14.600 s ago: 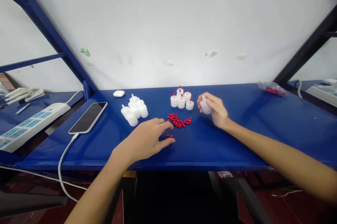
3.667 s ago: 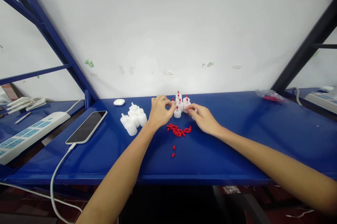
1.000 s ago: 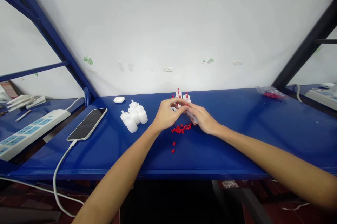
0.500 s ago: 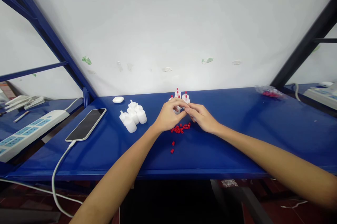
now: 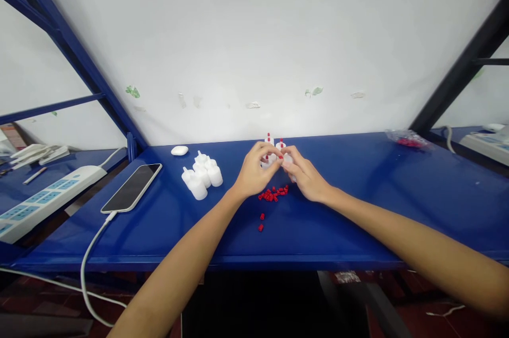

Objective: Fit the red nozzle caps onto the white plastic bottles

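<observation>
Between thumb and finger, my left hand (image 5: 256, 171) pinches a small red cap (image 5: 280, 157). My right hand (image 5: 308, 176) is closed around a small white bottle (image 5: 288, 160), mostly hidden by the fingers. The cap sits at the bottle's tip; how firmly it is seated I cannot tell. Behind both hands stand several white bottles with red caps (image 5: 269, 140), partly covered by my fingers. A loose pile of red caps (image 5: 270, 196) lies just below my hands, and two more red caps (image 5: 261, 222) lie nearer the table's front edge.
Several uncapped white bottles (image 5: 202, 174) stand in a group to the left. Beside them are a white rounded case (image 5: 180, 151) and a phone (image 5: 132, 188) with a charging cable. A plastic bag with red pieces (image 5: 409, 140) lies at the back right of the blue table (image 5: 358, 242).
My right fingers have opened out slightly and shifted, so the white bottle and the red cap at its tip now show. My left hand stays nearly in place.
</observation>
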The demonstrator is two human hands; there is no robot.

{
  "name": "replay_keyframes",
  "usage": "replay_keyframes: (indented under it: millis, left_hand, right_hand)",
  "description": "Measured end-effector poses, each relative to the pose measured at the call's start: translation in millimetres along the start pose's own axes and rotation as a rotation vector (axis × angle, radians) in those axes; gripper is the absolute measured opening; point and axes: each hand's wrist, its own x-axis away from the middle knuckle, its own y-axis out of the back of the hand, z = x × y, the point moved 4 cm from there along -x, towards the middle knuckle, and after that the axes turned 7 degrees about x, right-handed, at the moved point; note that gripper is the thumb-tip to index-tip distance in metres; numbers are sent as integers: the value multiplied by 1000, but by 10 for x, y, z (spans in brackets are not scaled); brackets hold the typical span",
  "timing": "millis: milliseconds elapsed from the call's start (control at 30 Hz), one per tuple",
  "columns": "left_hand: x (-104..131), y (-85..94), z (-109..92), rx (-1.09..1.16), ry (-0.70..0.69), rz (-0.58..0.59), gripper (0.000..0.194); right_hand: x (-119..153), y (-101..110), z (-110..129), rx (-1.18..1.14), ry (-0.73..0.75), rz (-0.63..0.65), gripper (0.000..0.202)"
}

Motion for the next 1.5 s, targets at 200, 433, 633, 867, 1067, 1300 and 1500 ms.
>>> replay_keyframes:
  millis: [200,433,633,867,1067,1300,1500]
  left_hand:
    - [-51,240,191,-248,62,-228,10]
    - [-56,222,340,-343,59,-158,15]
    - [-37,143,413,-399,35,-82,23]
    - [-163,482,-7,-545,19,-156,22]
    - [-115,1020,-352,-650,81,-25,28]
    - [85,1095,-98,-1037,-59,745,35]
    - [102,927,264,-975,-13,845,16]
  right_hand:
    - [-40,-7,-117,143,-26,-75,38]
    - [-45,-16,-142,172,-15,-70,37]
    - [-46,-19,-103,166,-26,-45,30]
    - [-49,3,-97,133,-121,-14,22]
    - [-14,-10,-42,96,-125,-29,21]
    - [-7,-56,-19,135,-63,3,23]
    - [-12,-19,-18,147,-49,-12,23]
